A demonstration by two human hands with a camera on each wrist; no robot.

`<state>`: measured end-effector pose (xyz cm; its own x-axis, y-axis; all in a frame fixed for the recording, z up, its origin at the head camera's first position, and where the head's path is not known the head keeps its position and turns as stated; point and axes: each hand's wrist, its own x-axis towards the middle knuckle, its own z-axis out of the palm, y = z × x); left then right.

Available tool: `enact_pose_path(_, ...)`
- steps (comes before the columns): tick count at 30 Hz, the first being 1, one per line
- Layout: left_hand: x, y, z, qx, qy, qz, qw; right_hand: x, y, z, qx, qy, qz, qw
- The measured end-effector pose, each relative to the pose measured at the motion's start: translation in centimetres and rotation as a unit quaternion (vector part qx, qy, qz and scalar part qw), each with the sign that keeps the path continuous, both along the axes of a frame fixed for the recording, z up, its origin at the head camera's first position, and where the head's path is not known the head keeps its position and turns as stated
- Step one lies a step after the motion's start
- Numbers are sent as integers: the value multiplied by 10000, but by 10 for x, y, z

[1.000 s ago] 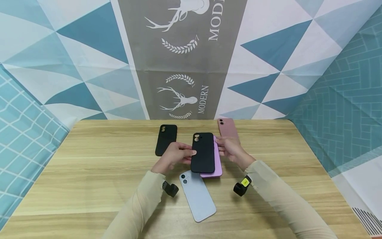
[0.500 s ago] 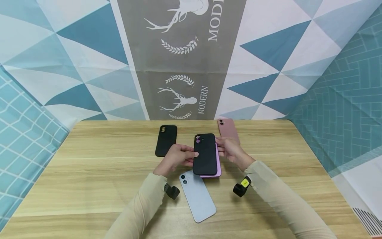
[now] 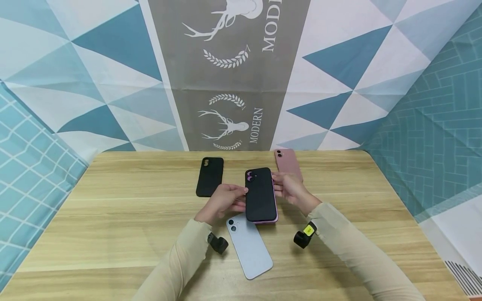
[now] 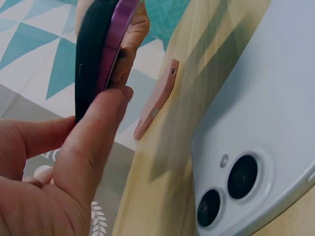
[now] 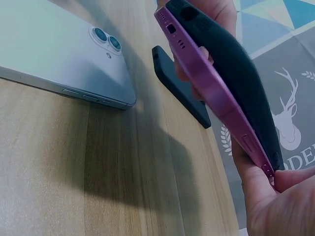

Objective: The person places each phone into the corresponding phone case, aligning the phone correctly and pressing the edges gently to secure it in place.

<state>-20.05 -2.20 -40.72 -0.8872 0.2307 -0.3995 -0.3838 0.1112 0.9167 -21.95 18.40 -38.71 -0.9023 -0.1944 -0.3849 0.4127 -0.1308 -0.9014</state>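
Observation:
A black phone case [image 3: 260, 196] lies over the back of a purple phone [image 5: 211, 88], both held above the table. The phone's lenses show through the case's camera cutout, and a gap between the two is visible in the right wrist view. My left hand [image 3: 223, 200] pinches the left edge, thumb on the case and fingers underneath. On the right side, my right hand [image 3: 291, 190] grips the phone near its upper corner, thumb and fingertips at the rims of phone and case. Below them a pale blue phone [image 3: 250, 248] rests back up on the wood.
Farther back on the wooden table [image 3: 132, 225], a second black phone case [image 3: 209, 177] lies at the left. A pink phone [image 3: 288, 163] lies near the back edge, partly behind my right hand. A patterned cloth [image 3: 229, 83] hangs behind the table.
My left hand has shifted the black case rightward over the purple phone, so less purple shows at the side. Purple now appears in the camera cutout. The right hand has barely moved.

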Motion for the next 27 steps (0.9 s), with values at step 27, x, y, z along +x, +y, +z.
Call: enact_pose_path(27, 6, -1, 0, 170, 55, -41, 9998, 7, -3, 3, 459, 282, 71, 9985)
